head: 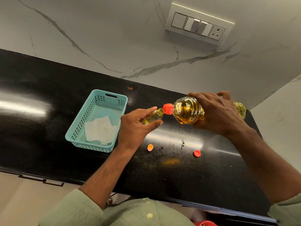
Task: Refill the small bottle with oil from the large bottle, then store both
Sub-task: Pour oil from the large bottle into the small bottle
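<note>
Gripping the large bottle (189, 110) around its ribbed body, right hand (218, 115) tips it sideways over the black counter (48, 111), red spout touching the open neck of the small bottle (154, 115), which left hand (136, 126) pinches between thumb and fingers, wrist raised, beside the teal basket (76, 132).

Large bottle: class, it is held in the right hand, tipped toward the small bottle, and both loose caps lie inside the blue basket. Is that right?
Not quite. The head view shows both caps lying on the black counter, not in the blue basket. The right hand does tip the large bottle toward the small bottle.
</note>
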`<state>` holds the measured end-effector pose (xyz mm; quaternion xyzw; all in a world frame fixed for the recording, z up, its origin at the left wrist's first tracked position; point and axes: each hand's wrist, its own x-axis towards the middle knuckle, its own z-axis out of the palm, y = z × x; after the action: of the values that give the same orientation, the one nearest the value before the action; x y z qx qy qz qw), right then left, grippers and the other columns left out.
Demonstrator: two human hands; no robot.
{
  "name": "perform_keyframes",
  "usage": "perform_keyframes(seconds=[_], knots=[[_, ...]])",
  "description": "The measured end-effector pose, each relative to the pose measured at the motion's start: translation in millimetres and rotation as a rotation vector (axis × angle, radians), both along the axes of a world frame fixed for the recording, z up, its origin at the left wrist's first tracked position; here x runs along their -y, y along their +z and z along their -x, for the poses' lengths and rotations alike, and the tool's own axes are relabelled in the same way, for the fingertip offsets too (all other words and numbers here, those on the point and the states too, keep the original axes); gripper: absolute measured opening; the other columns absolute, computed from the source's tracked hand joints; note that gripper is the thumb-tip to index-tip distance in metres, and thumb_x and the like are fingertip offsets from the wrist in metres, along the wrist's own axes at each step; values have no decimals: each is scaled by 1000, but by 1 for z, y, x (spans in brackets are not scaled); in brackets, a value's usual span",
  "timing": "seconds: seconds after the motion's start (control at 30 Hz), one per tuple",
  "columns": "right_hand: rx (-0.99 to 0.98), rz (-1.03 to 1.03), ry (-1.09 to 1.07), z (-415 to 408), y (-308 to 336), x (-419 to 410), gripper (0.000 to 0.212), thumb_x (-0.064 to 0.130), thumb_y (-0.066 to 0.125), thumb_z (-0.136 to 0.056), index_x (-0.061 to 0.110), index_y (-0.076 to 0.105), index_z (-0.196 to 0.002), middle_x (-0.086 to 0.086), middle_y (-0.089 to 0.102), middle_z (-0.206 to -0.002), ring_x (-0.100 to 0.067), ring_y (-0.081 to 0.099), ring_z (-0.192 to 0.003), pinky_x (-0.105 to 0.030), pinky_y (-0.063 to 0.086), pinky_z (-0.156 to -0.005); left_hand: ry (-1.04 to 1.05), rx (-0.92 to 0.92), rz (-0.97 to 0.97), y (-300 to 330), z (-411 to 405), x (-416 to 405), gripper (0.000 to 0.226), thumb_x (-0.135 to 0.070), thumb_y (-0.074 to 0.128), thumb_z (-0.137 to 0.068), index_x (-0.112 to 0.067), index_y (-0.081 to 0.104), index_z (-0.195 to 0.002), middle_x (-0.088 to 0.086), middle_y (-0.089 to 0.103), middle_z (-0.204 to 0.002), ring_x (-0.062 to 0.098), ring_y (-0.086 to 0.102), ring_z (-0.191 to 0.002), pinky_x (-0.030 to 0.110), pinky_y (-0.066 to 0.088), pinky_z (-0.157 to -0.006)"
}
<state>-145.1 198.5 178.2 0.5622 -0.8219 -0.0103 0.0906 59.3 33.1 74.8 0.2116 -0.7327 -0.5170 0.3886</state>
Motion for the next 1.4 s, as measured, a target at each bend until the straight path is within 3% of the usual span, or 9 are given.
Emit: perform_keyframes(seconds=[1.4], knots=[[-24,-39,-27,-4,3,-2,105,54,89,-66,28,38,-154,-5,60,-142,-31,56,-128,-48,29,-106,-8,40,26,-4,-1,-2,50,-36,87,-75,-26,73,-121,-15,75,-105,1,70,-97,17,58,-81]])
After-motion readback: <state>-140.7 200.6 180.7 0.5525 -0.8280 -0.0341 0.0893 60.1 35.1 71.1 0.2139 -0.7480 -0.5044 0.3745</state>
